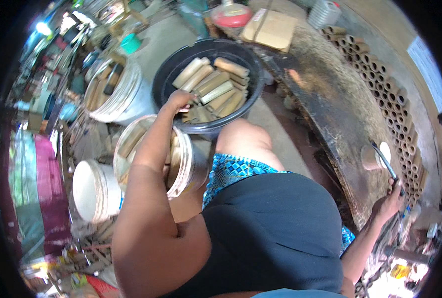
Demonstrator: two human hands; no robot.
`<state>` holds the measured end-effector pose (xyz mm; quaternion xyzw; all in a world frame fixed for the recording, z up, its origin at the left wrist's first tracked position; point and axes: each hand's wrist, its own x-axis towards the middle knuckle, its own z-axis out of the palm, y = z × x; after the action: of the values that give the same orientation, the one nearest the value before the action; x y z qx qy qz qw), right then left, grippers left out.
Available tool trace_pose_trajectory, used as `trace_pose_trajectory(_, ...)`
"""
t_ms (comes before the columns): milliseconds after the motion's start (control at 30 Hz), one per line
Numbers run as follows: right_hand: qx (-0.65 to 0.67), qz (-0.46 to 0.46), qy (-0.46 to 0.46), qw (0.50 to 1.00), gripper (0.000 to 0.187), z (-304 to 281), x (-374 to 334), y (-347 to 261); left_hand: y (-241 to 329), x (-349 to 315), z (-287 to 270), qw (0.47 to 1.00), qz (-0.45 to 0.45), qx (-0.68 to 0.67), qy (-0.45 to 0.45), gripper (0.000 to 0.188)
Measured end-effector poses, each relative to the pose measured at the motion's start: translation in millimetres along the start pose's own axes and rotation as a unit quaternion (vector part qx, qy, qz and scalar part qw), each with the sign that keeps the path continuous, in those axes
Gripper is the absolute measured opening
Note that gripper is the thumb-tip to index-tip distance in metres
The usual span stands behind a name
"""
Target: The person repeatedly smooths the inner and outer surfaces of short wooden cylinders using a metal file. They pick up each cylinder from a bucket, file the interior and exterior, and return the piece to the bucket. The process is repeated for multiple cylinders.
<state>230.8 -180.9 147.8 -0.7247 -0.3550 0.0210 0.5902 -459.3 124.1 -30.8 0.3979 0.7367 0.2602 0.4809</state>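
Note:
My left hand [180, 100] reaches over the near left rim of a large black tub [157, 82]. Its fingers are apart and partly bent, close to the bamboo tubes [217, 92] heaped in the tub; whether they touch one is unclear. Off to the right, my right hand [391, 201] is closed around a slim dark-handled tool [393, 174]. The tool's far end reaches past a small tan cylinder with a white end [370, 158] on the worn wooden bench [325, 107]. I cannot make out the kind of tool.
White buckets [131, 102] with tubes stand left of the tub, near a tipped white bucket [89, 191]. Stacked hollow tubes [387, 107] line the wall behind the bench. A flat tan board [269, 31] lies at its far end. Beyond the buckets sits a green cup [130, 43].

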Motion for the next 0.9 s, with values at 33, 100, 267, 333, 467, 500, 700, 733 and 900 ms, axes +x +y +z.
trace_pose_trajectory(33, 0.02, 0.004, 0.014, 1.0, 0.037, 1, 2, -3, -11, 28, 14, 0.997, -0.022, -0.074, 0.022, 0.036)
trace_pose_trajectory(100, 0.017, 0.059, 0.051, 0.997, 0.04, -1, 8, -9, -31, 79, 35, 0.977, -0.046, -0.205, 0.047, 0.052)
trace_pose_trajectory(267, -0.035, -0.082, 0.1, 0.991, 0.026, -11, 23, -5, -53, 146, 64, 0.941, -0.115, -0.315, -0.04, 0.054)
trace_pose_trajectory(333, -0.015, -0.03, 0.095, 0.995, 0.021, -9, 41, 4, -43, 160, 71, 0.928, -0.208, -0.303, 0.065, 0.043)
trace_pose_trajectory(467, -0.086, 0.016, 0.086, 0.992, 0.02, -2, 52, 26, -37, 178, 82, 0.911, -0.189, -0.352, 0.1, 0.041)
trace_pose_trajectory(500, -0.11, 0.021, 0.075, 0.991, 0.019, 0, 55, 31, -36, 179, 80, 0.91, -0.205, -0.343, 0.11, 0.041)
trace_pose_trajectory(700, -0.214, -0.035, 0.077, 0.973, 0.02, 7, 58, 52, 1, 119, 40, 0.941, 0.013, -0.321, 0.109, 0.033)
trace_pose_trajectory(733, -0.213, -0.044, 0.073, 0.973, 0.02, 6, 57, 54, 14, 94, 33, 0.941, 0.06, -0.31, 0.123, 0.032)
trace_pose_trajectory(900, -0.22, -0.059, 0.049, 0.972, 0.019, -3, 53, 63, 89, -46, 50, 0.91, 0.251, -0.308, 0.119, 0.035)
